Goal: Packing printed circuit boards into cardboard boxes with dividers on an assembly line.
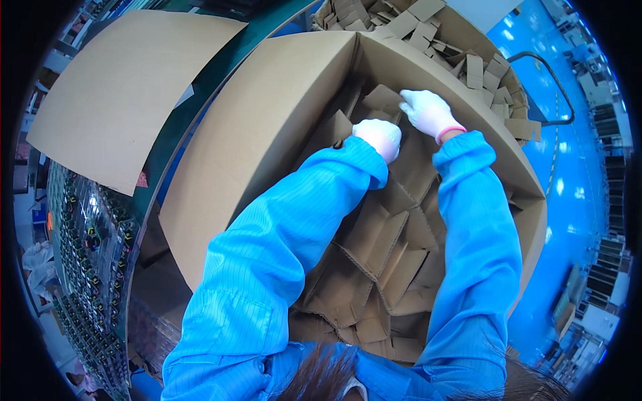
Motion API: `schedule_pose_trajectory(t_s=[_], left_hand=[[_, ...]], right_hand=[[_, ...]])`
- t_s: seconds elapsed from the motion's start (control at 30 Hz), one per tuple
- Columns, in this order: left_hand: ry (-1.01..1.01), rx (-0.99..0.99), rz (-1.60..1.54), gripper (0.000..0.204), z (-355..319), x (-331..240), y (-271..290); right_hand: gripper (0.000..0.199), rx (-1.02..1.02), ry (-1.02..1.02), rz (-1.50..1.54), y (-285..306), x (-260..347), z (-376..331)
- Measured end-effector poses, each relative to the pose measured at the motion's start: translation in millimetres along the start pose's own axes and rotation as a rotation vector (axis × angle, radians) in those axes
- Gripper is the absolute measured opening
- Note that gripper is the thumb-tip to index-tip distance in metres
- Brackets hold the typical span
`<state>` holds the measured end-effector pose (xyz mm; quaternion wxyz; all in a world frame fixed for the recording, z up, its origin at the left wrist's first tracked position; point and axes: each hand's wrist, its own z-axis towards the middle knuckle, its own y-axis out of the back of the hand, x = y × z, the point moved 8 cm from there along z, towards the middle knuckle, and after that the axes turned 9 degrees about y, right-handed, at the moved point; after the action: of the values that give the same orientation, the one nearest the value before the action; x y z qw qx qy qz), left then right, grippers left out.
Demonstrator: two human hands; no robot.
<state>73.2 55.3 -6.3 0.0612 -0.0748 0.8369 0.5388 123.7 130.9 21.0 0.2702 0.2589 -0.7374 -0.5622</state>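
Observation:
A large open cardboard box (247,127) stands before me, with a lattice of cardboard dividers (378,237) inside forming several compartments. Both of my hands wear white gloves and reach into its far part. My left hand (378,139) is curled closed at the top of the lattice, beside a raised divider flap (340,125); its fingertips are hidden underneath. Slightly farther and to the right, my right hand (428,112) has its fingers pinched at the edge of another brown divider flap (384,99). The near dividers lean and bend unevenly.
A flat cardboard sheet (134,87) lies on the green-topped bench at left, above trays of circuit boards (90,234). Behind the box, a bin holds many loose cardboard pieces (475,70). A black cart handle (568,100) stands over the blue floor (568,180).

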Motion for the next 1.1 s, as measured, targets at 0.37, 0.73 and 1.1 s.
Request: schedule_pose_trajectory(t_s=[0.37, 0.73, 1.1], left_hand=[[-0.045, 0.085, -0.027, 0.024, -2, -5, -8], [-0.062, 0.152, -0.101, 0.025, 0, -16, -9], [-0.094, -0.398, -0.01, 0.02, -21, 9, 3]], right_hand=[[0.037, -0.286, -0.011, 0.354, -2, -4, 3], [0.042, -0.233, -0.029, 0.457, -18, -12, 5], [0.04, -0.208, -0.127, 0.28, -34, -18, 0]])
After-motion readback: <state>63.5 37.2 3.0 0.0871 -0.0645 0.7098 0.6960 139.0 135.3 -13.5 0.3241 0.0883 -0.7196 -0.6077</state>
